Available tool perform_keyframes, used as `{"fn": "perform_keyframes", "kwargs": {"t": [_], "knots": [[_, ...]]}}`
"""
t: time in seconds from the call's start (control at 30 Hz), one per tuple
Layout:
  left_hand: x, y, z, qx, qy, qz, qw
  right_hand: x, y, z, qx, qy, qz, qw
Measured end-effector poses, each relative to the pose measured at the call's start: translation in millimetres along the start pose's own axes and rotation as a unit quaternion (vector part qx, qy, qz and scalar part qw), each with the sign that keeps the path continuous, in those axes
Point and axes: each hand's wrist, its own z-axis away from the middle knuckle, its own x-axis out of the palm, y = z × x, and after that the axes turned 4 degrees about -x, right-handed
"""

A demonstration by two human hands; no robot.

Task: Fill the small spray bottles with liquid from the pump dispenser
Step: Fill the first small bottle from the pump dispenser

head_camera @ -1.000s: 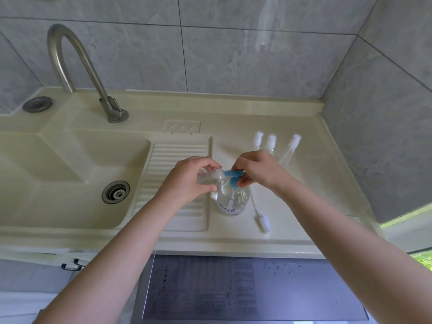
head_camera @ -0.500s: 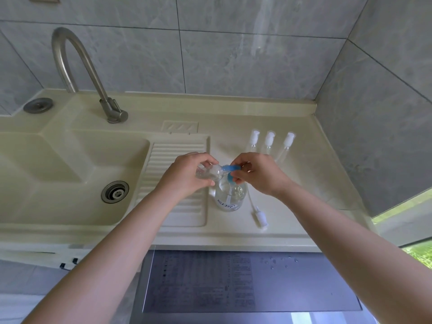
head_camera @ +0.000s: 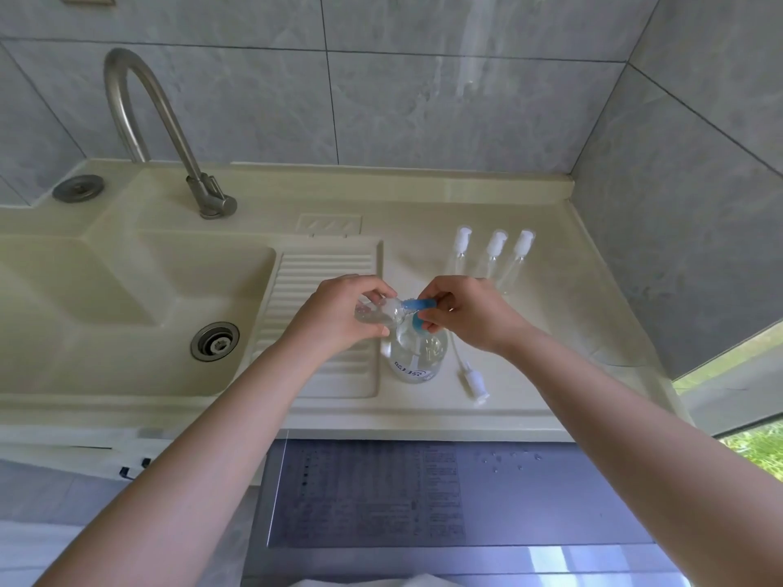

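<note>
Where our left fingers [head_camera: 373, 295] curl, they grasp a small clear spray bottle [head_camera: 375, 312], tilted on its side with its open neck pointing right toward the blue pump head [head_camera: 417, 306]. Our right fingers [head_camera: 428, 322] pinch that blue head from the other side, the nozzle touching or almost touching the little bottle's mouth; we cannot tell which. Directly beneath both sets of fingers the clear pump dispenser [head_camera: 417, 353] stands upright on the cream tabletop [head_camera: 551, 332]. Just right of the dispenser, below our right hand [head_camera: 470, 315], a white spray cap with its thin tube [head_camera: 472, 377] lies flat on the tabletop. Beyond our right fingers, toward the wall, three more small spray bottles [head_camera: 493, 252] lie side by side with white caps. Left of our left hand [head_camera: 343, 315] lie the ribbed drainboard [head_camera: 322, 269], then the sink basin [head_camera: 127, 315], with the curved tap [head_camera: 144, 120] behind it.
</note>
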Motion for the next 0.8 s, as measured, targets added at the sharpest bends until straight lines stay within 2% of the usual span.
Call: {"fn": "perform_keyframes", "kwargs": {"t": [0.13,0.2,0.3,0.47,0.8], "knots": [[-1,-1,0,-0.004,-0.002,0.002,1.0,-13,-7,-12,0.089,-0.035,-0.041,0.995],[0,-2,-2,-0.004,-0.002,0.0,1.0,-14,-10,-24,0.114,0.008,-0.063,0.991],[1,-4,-4,0.001,-0.001,-0.003,1.0,-1,-10,-41,0.116,0.066,-0.007,0.991],[3,-9,-6,0.006,0.006,-0.005,1.0,23,-3,-64,0.156,0.059,0.093,0.982],[4,-12,-10,0.019,0.008,-0.02,1.0,34,10,-72,0.165,0.051,0.175,0.969]]}}
